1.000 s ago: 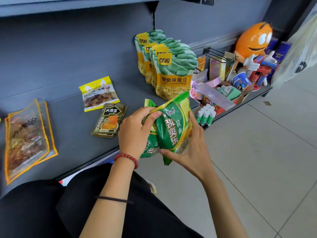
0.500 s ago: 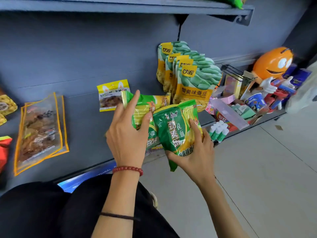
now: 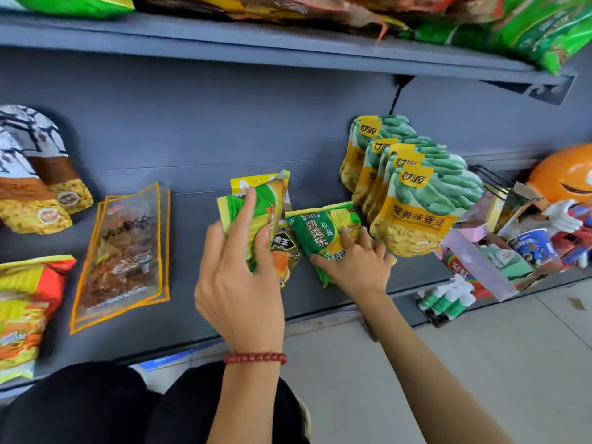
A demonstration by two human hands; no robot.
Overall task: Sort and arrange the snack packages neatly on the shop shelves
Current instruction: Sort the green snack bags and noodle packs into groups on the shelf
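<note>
Down on the low grey shelf, near the middle: one green bag with white writing, lying flat on the shelf board. Held by the right grip, fingers curled over its lower right part, thumb along its near edge. Just beside a row of bean pouches on its right, the front pouch standing up and close to the knuckles.

Up a little and to the left: a green and yellow bag, tilted, off the shelf board. Wrapped by the left grip, thumb pressed on the front, first finger long and straight up the bag, other fingers hidden behind it. Red bead band on that wrist.

Under and between the two bags: a dark packet with an orange picture, flat on the shelf, partly hidden. Behind the left bag, a yellow packet, only its top showing.

Further left on the same shelf: see-through packets with orange edges, stacked one on another. Past those, brown and white bags at the back and a red and yellow bag at the front, blurry.

Far right end: a pink box full of small things, green and white tubes near the shelf's front edge, and a big orange toy figure with white gloves.

Above it all: another grey shelf, the top shelf, with more snack bags on it, too blurry to read. Pale tiled floor below on the right.
</note>
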